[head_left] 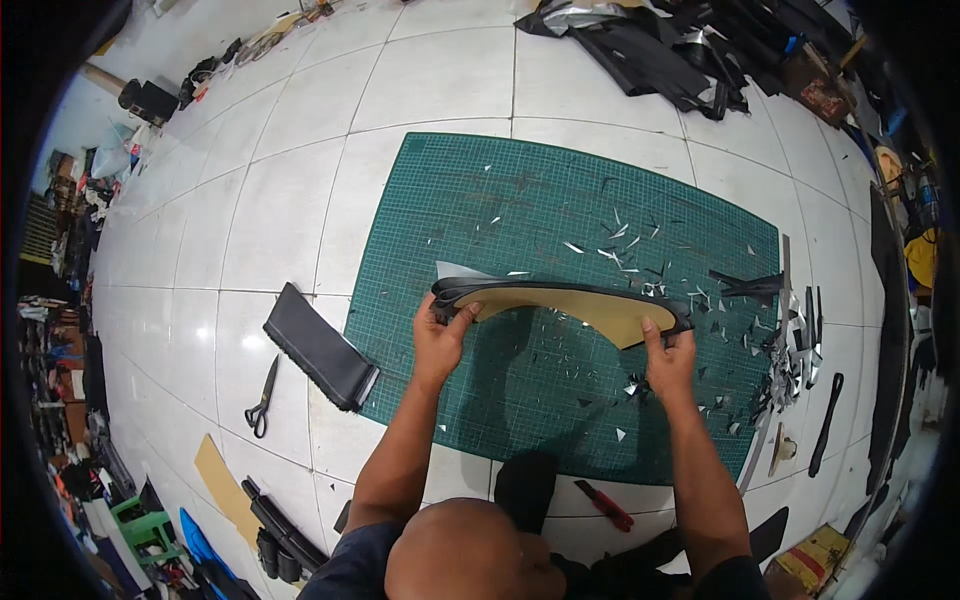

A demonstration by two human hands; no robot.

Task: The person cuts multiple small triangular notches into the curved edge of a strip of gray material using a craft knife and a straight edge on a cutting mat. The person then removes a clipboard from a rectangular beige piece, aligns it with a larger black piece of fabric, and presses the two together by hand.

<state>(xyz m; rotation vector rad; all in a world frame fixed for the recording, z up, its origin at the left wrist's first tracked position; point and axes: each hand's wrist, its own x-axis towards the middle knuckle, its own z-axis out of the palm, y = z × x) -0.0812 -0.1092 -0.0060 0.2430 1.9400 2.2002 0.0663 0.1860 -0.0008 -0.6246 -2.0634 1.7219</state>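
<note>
Between my two hands a curved tan template (560, 301) is held up together with a stack of black sheet material (580, 288) behind it. My left hand (443, 335) grips the left end, thumb on the front. At the right end my right hand (668, 355) pinches the same pieces, its thumb pressed on the template. Both are raised over a green cutting mat (450, 200). A pale silvery flap (459, 270) sticks up behind the left end. Small black and silver offcuts (625, 240) are scattered over the mat.
Left of the mat lie a stack of black pieces (322, 345) and scissors (263, 400). A red cutter knife (606, 505) rests at the mat's near edge. Strips and scraps (800, 350) pile up on the right, by a metal ruler (785, 270). Black sheeting (640, 55) lies far off.
</note>
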